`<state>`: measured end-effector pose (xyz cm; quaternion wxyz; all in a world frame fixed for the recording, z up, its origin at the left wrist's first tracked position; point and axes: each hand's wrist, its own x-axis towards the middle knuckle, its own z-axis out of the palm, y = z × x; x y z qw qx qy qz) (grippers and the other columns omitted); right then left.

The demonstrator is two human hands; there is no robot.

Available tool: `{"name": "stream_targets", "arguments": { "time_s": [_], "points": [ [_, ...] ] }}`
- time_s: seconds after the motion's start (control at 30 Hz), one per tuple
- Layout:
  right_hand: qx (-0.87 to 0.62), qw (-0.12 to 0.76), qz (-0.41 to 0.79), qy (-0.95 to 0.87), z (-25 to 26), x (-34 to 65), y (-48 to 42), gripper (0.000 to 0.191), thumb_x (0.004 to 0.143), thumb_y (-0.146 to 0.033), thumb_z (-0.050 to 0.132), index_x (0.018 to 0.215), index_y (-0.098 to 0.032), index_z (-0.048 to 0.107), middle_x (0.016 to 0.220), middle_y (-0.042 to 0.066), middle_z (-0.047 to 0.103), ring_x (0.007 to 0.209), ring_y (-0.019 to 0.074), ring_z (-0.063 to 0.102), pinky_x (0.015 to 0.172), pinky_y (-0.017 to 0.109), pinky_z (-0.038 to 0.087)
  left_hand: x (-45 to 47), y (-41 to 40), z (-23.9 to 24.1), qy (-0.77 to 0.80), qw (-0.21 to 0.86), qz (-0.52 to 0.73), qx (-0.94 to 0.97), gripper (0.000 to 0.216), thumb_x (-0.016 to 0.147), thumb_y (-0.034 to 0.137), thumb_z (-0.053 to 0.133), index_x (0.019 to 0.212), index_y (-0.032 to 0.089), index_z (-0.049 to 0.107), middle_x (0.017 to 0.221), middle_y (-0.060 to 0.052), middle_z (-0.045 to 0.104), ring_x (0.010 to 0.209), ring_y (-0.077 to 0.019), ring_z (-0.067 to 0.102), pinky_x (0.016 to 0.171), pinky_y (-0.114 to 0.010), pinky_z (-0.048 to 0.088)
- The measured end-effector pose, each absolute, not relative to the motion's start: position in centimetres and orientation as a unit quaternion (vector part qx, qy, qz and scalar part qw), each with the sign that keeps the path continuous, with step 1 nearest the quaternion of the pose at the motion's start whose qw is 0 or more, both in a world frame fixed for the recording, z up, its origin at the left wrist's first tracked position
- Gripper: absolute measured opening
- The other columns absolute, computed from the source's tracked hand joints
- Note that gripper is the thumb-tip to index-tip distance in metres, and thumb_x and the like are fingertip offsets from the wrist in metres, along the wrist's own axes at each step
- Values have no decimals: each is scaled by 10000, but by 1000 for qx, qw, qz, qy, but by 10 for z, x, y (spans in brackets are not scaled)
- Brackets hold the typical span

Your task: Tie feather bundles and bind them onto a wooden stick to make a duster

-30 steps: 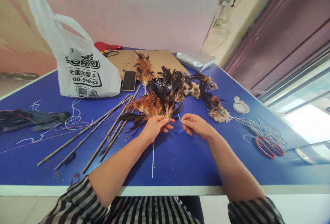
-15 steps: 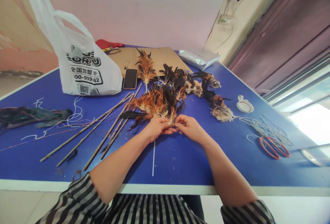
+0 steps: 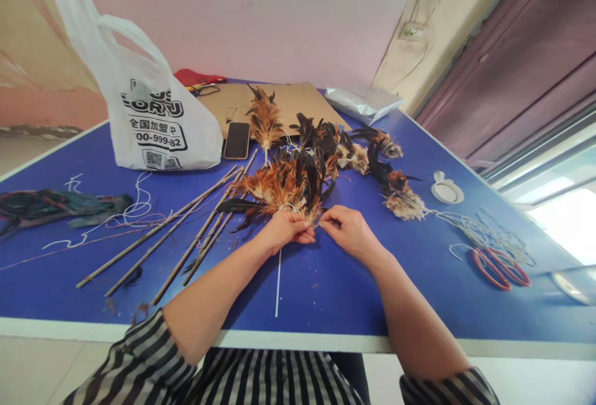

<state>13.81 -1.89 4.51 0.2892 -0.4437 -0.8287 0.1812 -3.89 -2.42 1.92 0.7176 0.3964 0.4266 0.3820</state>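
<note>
My left hand [image 3: 289, 231] is closed on the pale base of a brown and black feather bunch [image 3: 279, 187]. A white string [image 3: 278, 287] hangs down from beneath that hand onto the blue table. Just to the right, my right hand [image 3: 348, 228] is pinched shut close to the bunch's base, its fingertips a small gap from the left fingers. Whatever lies in its pinch is too small to name. Behind the bunch, more feathers [image 3: 321, 138] lie in a heap, and one upright-looking orange-brown tuft [image 3: 265, 119] rests on cardboard [image 3: 302, 100].
Several thin sticks [image 3: 153, 234] lie to the left, near tangled threads [image 3: 139, 206] and a dark cloth bundle [image 3: 56, 206]. A white plastic bag [image 3: 158, 113] stands behind, beside a phone [image 3: 236, 141]. On the right are red-handled scissors [image 3: 500, 268], loose string [image 3: 479, 234] and a tape roll [image 3: 447, 191].
My right hand has drawn slightly to the right, opening a gap from the left fingers. My left hand keeps its hold on the feather bunch. The view has shifted slightly.
</note>
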Motion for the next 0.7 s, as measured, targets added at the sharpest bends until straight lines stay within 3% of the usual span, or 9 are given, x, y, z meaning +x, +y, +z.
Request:
{"name": "stream_targets", "arguments": {
  "time_s": [0.27, 0.4, 0.53, 0.7],
  "points": [
    [-440, 304, 112, -837, 41, 133, -22, 124, 803, -172, 490, 739, -175, 596, 724, 30, 563, 656, 136, 509, 615, 242, 372, -38, -28, 24, 410, 715, 379, 422, 221, 613, 262, 739, 619, 63, 641, 555, -55, 627, 495, -107, 612, 487, -171, 490],
    [-431, 297, 93, -847, 44, 133, -24, 134, 828, -189, 481, 758, -177, 594, 735, 31, 557, 681, 140, 514, 635, 247, 380, -40, -25, 25, 425, 712, 382, 408, 148, 650, 198, 704, 649, 65, 640, 537, -30, 607, 459, -94, 594, 458, -166, 474],
    [-413, 218, 33, -884, 53, 131, -29, 149, 845, -189, 471, 794, -174, 610, 775, 52, 551, 738, 154, 519, 667, 254, 391, -41, -23, 23, 455, 695, 371, 414, 90, 727, 107, 598, 651, 68, 625, 515, -12, 587, 417, -71, 568, 441, -160, 467],
    [-359, 74, -89, -926, 70, 116, -36, 144, 838, -173, 493, 774, -159, 621, 777, 84, 542, 758, 187, 491, 617, 269, 373, -34, -28, 20, 466, 647, 305, 520, 229, 762, 64, 495, 544, 98, 558, 431, 18, 531, 371, -67, 539, 395, -153, 442]
  ]
}}
